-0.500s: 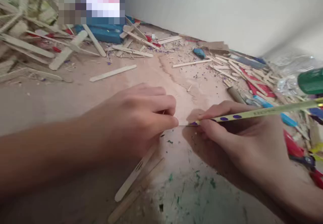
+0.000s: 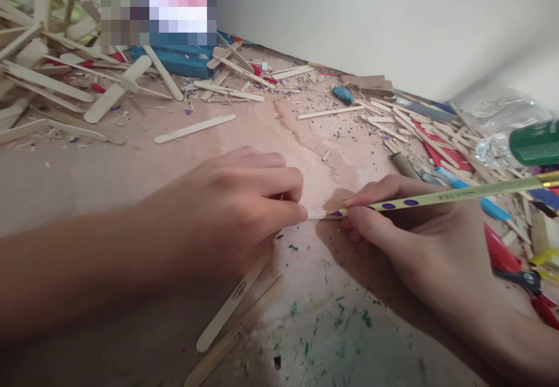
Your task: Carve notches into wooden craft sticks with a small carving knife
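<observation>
In my right hand is a pale yellow pencil with purple dots, held in a writing grip. Its purple-edged tip rests at a thin pale wooden stick, of which only a narrow strip shows. The closed fingers of my left hand pinch the other end of that stick and hide most of it. Below my left hand lie two craft sticks, a lighter one with dark pencil marks and a browner one with a line drawn on it.
Craft sticks are heaped at the back left by a blue box. Along the right lie more sticks, a blue pen-like tool, red-handled scissors and a clear bottle with a green label. Shavings litter the table.
The view has shifted slightly and is sharper now. Both hands keep their places, with the pencil tip still at the stick.
</observation>
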Tool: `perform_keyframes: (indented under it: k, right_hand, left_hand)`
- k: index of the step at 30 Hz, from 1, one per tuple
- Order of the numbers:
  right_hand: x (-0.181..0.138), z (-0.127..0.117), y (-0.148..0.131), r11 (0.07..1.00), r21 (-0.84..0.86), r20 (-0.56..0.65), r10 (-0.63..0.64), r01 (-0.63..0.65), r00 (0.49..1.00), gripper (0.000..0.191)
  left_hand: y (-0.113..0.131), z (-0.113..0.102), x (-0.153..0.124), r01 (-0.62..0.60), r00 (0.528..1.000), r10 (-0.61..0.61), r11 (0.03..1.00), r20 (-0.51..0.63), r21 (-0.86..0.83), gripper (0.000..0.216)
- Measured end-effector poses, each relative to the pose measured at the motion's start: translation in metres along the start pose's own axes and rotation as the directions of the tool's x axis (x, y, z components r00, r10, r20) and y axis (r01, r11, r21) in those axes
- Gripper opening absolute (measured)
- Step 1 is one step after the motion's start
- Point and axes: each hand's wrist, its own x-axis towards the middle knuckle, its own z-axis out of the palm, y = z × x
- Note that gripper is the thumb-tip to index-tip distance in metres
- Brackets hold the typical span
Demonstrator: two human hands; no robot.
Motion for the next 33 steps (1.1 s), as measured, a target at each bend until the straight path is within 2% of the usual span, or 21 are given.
perform_keyframes:
  k: [7,16,19,24,28,33]
  right_hand:
    - [-0.002,0.001,0.0,1.0,-0.007,0.012,0.003,-0.003,1.0,0.013]
    - [-0.003,-0.003,0.001,1.0,-0.021,0.025,0.009,-0.009,1.0,0.013]
    - [-0.005,-0.001,0.002,0.999,-0.044,0.035,0.007,-0.006,0.999,0.014]
    - [-0.015,0.009,0.007,0.996,0.062,-0.106,0.077,-0.071,0.991,0.013]
    - [-0.016,0.011,0.01,0.996,0.07,-0.069,0.062,-0.057,0.996,0.014]
    - [-0.015,0.009,0.009,0.996,0.067,-0.051,0.065,-0.061,0.997,0.013]
  left_hand:
    - [-0.001,0.002,-0.002,0.002,1.0,-0.002,1.0,0.002,0.001,0.037]
    - [0.0,-0.01,0.004,0.002,0.995,-0.002,1.0,0.097,0.001,0.039]
    - [0.0,-0.006,0.003,-0.006,0.999,0.006,1.0,0.048,-0.002,0.038]
    - [0.0,-0.002,0.004,0.006,0.999,-0.006,1.0,0.05,0.007,0.04]
    - [0.0,-0.005,0.004,-0.012,0.998,0.011,1.0,0.061,0.008,0.038]
    - [0.001,-0.002,-0.002,-0.004,1.0,0.004,1.0,0.005,0.001,0.037]
